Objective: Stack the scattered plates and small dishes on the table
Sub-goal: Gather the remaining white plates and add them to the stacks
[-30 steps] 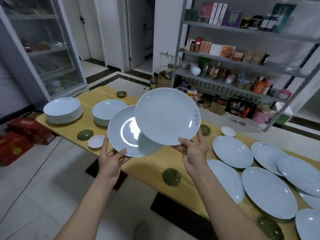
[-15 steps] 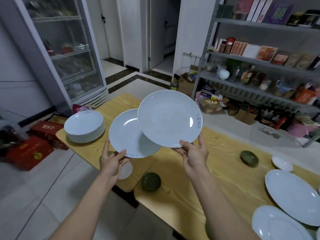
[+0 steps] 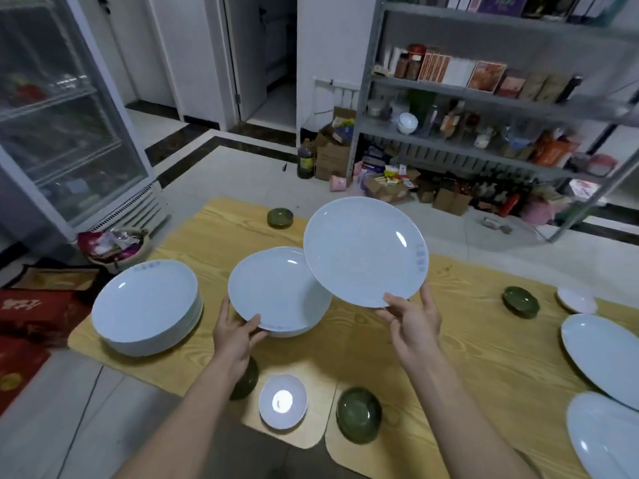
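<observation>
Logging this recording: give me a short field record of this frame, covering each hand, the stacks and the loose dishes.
left hand: grips the near rim of a plate lying on or just above the lower stack
right hand: pinches the near rim of a second plate, tilted, in the air
stacks: tall stack at the table's left end, lower stack beside it
loose: small white dish, green bowl at near edge; large plate at right
stage: neither held plate released

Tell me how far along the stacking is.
Done: a tall stack of round white plates on the wooden table. In hand: left hand holds a white plate at a second stack; right hand holds another plate. Left: green bowls, small white dishes, large oval plates.
</observation>
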The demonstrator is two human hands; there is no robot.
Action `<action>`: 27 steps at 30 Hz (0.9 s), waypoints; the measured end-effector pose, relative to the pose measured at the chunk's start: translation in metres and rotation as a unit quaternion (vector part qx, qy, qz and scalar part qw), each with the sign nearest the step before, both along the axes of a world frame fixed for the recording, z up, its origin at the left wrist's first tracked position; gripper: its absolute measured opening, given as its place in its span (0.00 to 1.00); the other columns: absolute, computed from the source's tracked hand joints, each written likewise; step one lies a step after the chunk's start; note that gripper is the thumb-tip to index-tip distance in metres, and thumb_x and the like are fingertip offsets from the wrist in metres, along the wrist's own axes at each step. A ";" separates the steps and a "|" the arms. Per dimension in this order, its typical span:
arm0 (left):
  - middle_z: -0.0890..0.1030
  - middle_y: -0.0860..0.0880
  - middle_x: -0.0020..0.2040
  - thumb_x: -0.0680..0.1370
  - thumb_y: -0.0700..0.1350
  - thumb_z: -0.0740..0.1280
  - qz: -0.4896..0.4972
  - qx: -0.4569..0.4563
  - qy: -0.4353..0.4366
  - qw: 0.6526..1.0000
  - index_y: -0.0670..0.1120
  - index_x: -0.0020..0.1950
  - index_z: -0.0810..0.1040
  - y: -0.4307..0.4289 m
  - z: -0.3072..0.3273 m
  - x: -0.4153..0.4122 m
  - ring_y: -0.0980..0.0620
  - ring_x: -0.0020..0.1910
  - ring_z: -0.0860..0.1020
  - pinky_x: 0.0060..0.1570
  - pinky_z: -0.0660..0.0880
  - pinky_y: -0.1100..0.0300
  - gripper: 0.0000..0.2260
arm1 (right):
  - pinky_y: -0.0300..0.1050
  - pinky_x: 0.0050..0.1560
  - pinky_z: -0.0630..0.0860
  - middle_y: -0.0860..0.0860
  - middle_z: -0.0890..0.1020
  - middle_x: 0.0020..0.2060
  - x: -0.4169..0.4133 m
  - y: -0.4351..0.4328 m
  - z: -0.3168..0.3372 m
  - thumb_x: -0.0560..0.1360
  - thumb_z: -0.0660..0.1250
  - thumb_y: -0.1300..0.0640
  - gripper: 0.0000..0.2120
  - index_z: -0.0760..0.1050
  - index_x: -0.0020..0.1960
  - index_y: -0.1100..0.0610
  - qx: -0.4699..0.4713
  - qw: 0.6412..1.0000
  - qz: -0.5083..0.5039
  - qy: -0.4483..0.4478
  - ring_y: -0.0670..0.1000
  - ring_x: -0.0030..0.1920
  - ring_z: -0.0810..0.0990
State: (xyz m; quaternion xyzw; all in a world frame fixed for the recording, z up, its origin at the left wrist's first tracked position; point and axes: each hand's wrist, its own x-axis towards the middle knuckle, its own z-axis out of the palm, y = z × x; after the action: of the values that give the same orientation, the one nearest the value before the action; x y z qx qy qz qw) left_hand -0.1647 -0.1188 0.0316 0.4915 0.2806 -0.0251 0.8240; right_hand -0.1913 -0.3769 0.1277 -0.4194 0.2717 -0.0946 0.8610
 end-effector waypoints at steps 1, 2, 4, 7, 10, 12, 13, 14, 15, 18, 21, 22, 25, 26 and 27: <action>0.75 0.46 0.67 0.76 0.27 0.67 -0.009 0.000 0.005 1.000 0.57 0.79 0.58 0.004 -0.004 0.007 0.43 0.61 0.77 0.54 0.79 0.44 0.40 | 0.45 0.34 0.81 0.57 0.81 0.60 0.003 0.005 -0.003 0.70 0.66 0.79 0.40 0.65 0.76 0.52 0.000 1.000 -0.009 0.005 0.53 0.42 0.85; 0.75 0.46 0.66 0.76 0.27 0.67 -0.018 0.001 0.011 1.000 0.57 0.79 0.58 0.008 -0.008 0.012 0.43 0.61 0.77 0.55 0.79 0.44 0.40 | 0.45 0.34 0.81 0.57 0.81 0.60 0.006 0.011 -0.007 0.70 0.66 0.79 0.40 0.65 0.76 0.52 0.001 1.000 -0.019 0.011 0.53 0.41 0.85; 0.75 0.46 0.66 0.76 0.27 0.67 -0.032 0.001 0.022 0.999 0.57 0.79 0.58 0.014 -0.014 0.020 0.43 0.61 0.77 0.54 0.79 0.44 0.39 | 0.45 0.34 0.81 0.56 0.82 0.59 0.010 0.022 -0.013 0.70 0.66 0.79 0.40 0.64 0.77 0.53 0.006 0.999 -0.033 0.021 0.52 0.41 0.85; 0.75 0.47 0.64 0.76 0.28 0.67 -0.056 0.008 0.030 0.998 0.57 0.78 0.60 0.021 -0.022 0.032 0.45 0.58 0.77 0.46 0.82 0.51 0.38 | 0.44 0.32 0.80 0.54 0.83 0.53 0.018 0.038 -0.021 0.71 0.65 0.79 0.41 0.62 0.78 0.54 0.010 0.998 -0.046 0.039 0.53 0.41 0.85; 0.77 0.48 0.61 0.76 0.29 0.67 -0.081 0.027 0.033 0.996 0.57 0.77 0.61 0.029 -0.027 0.045 0.48 0.54 0.79 0.42 0.82 0.54 0.37 | 0.45 0.33 0.81 0.56 0.82 0.58 0.027 0.052 -0.030 0.71 0.65 0.80 0.41 0.62 0.78 0.54 0.014 0.997 -0.047 0.052 0.55 0.45 0.84; 0.79 0.49 0.56 0.77 0.30 0.68 -0.096 0.050 0.037 0.993 0.57 0.78 0.61 0.032 -0.030 0.052 0.50 0.50 0.81 0.42 0.83 0.55 0.37 | 0.46 0.33 0.81 0.58 0.81 0.60 0.034 0.062 -0.039 0.71 0.65 0.80 0.41 0.62 0.78 0.54 0.015 0.997 -0.038 0.062 0.56 0.47 0.84; 0.80 0.50 0.53 0.77 0.30 0.68 -0.103 0.060 0.041 0.992 0.56 0.78 0.60 0.034 -0.031 0.055 0.50 0.49 0.82 0.42 0.83 0.55 0.37 | 0.46 0.33 0.81 0.58 0.81 0.60 0.037 0.067 -0.043 0.70 0.65 0.80 0.41 0.62 0.78 0.54 0.016 0.997 -0.031 0.068 0.57 0.48 0.84; 0.80 0.49 0.52 0.76 0.29 0.68 -0.112 0.067 0.043 0.991 0.56 0.78 0.60 0.035 -0.033 0.057 0.49 0.49 0.83 0.42 0.83 0.55 0.37 | 0.46 0.33 0.81 0.58 0.80 0.60 0.039 0.072 -0.049 0.70 0.65 0.80 0.41 0.62 0.78 0.55 0.017 0.997 -0.024 0.073 0.59 0.50 0.83; 0.81 0.48 0.52 0.76 0.29 0.68 -0.121 0.073 0.045 0.989 0.56 0.78 0.59 0.037 -0.035 0.059 0.47 0.48 0.84 0.42 0.83 0.54 0.37 | 0.47 0.32 0.81 0.59 0.80 0.61 0.042 0.077 -0.054 0.70 0.64 0.80 0.41 0.62 0.78 0.55 0.019 0.997 -0.017 0.079 0.61 0.53 0.83; 0.82 0.42 0.56 0.75 0.29 0.69 -0.149 0.094 0.046 0.983 0.56 0.79 0.59 0.044 -0.040 0.062 0.45 0.48 0.85 0.42 0.83 0.53 0.39 | 0.54 0.36 0.84 0.57 0.80 0.59 0.048 0.093 -0.067 0.70 0.64 0.81 0.42 0.62 0.78 0.55 0.019 0.995 0.005 0.098 0.63 0.53 0.82; 0.83 0.39 0.54 0.76 0.29 0.69 -0.164 0.093 0.049 0.981 0.57 0.78 0.59 0.050 -0.045 0.063 0.44 0.47 0.85 0.43 0.83 0.52 0.39 | 0.58 0.41 0.84 0.53 0.80 0.54 0.053 0.107 -0.078 0.69 0.64 0.81 0.42 0.62 0.78 0.54 0.014 0.992 0.024 0.119 0.60 0.46 0.84; 0.82 0.37 0.54 0.76 0.29 0.68 -0.167 0.090 0.047 0.981 0.57 0.78 0.59 0.052 -0.046 0.063 0.43 0.48 0.85 0.43 0.83 0.51 0.38 | 0.59 0.42 0.84 0.53 0.80 0.54 0.054 0.110 -0.081 0.69 0.65 0.81 0.42 0.62 0.78 0.55 0.011 0.992 0.028 0.126 0.60 0.46 0.85; 0.81 0.33 0.54 0.76 0.30 0.68 -0.181 0.087 0.037 0.979 0.58 0.78 0.59 0.053 -0.049 0.063 0.42 0.48 0.85 0.45 0.83 0.50 0.37 | 0.59 0.42 0.84 0.57 0.79 0.60 0.056 0.116 -0.090 0.69 0.65 0.81 0.43 0.62 0.78 0.54 0.003 0.989 0.041 0.140 0.62 0.48 0.85; 0.80 0.33 0.54 0.77 0.31 0.68 -0.186 0.083 0.033 0.979 0.58 0.78 0.59 0.054 -0.049 0.063 0.41 0.49 0.84 0.45 0.83 0.51 0.37 | 0.58 0.42 0.84 0.58 0.78 0.61 0.056 0.117 -0.092 0.69 0.65 0.81 0.43 0.62 0.78 0.54 0.000 0.989 0.044 0.144 0.62 0.48 0.85; 0.80 0.32 0.55 0.77 0.31 0.68 -0.190 0.075 0.028 0.979 0.59 0.78 0.59 0.055 -0.050 0.063 0.40 0.50 0.84 0.45 0.83 0.52 0.37 | 0.58 0.42 0.84 0.58 0.78 0.62 0.056 0.117 -0.094 0.69 0.65 0.80 0.43 0.62 0.78 0.53 -0.003 0.988 0.046 0.148 0.62 0.47 0.85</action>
State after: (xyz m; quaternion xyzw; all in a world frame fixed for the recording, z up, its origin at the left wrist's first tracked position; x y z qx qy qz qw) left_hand -0.1020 -0.0636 -0.0179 0.5950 0.2063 -0.1741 0.7571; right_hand -0.1349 -0.2596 0.0333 -0.4436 0.3765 0.0076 0.8133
